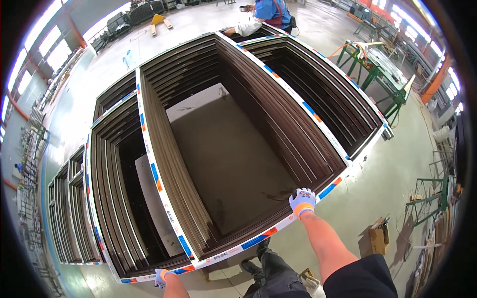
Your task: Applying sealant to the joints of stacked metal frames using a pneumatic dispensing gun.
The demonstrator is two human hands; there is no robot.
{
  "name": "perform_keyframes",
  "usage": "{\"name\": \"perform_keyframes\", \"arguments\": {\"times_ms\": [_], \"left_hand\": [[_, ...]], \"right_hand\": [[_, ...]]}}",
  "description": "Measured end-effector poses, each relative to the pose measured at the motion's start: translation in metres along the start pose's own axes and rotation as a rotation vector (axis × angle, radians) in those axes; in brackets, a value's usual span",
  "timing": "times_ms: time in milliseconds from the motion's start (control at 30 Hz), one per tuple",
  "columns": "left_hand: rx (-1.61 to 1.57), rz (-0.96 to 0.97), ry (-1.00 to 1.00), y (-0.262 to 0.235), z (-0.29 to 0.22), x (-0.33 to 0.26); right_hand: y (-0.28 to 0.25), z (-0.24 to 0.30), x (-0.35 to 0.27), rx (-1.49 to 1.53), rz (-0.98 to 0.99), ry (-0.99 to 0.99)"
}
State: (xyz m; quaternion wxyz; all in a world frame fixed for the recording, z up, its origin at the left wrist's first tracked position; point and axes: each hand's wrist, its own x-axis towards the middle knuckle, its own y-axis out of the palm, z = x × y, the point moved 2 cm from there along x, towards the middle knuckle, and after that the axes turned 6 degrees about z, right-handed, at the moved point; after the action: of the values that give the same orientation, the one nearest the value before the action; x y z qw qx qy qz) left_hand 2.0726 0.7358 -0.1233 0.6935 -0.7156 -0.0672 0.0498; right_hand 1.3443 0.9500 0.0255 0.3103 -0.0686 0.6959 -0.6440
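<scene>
Head view. The right hand (302,201), gloved in pale lavender with an orange cuff, has its fingers bent close together over the near rail of the top frame (226,255), to the right of the middle opening; the thumb cannot be made out. The left hand (161,278), likewise gloved, touches the outer side of the same rail near its left end. Its fingers are partly hidden, and how far they close cannot be told.

The right forearm reaches up and forward from a dark sleeve (360,278), palm side down; the left forearm rises from the lower edge, only a short length showing. The hands are set well apart.

The frame, faced in white with blue and orange patches, lies flat on a stack (174,186) of dark brown frames, directly before the person. At the far edge a co-worker (272,14) in blue rests a hand by the stack. A smaller stack (74,218) stands to the left, a green bench (382,79) to the right.
</scene>
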Motion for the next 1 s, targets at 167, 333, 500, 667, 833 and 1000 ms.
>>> {"name": "perform_keyframes", "arguments": {"times_ms": [167, 333, 500, 667, 833, 1000], "left_hand": [[1.146, -0.033, 0.834, 0.018, -0.003, -0.01], [1.367, 0.159, 1.238, -0.068, 0.013, -0.1], [-0.293, 0.462, 0.11, -0.045, 0.021, -0.059], [-0.216, 0.437, 0.132, -0.024, 0.026, -0.035], [-0.371, 0.502, 0.081, -0.054, 0.024, -0.075], [-0.37, 0.506, 0.07, -0.046, 0.02, -0.056]], "right_hand": [[0.014, 0.012, 0.003, -0.022, -0.043, -0.035], [0.014, -0.026, 0.006, -0.079, -0.108, 0.055], [0.024, -0.015, 0.004, -0.065, -0.1, 0.027], [0.03, -0.006, 0.005, -0.07, -0.079, 0.015], [0.015, -0.015, 0.002, -0.082, -0.115, 0.037], [0.022, -0.007, 0.001, -0.074, -0.114, 0.015]]}}
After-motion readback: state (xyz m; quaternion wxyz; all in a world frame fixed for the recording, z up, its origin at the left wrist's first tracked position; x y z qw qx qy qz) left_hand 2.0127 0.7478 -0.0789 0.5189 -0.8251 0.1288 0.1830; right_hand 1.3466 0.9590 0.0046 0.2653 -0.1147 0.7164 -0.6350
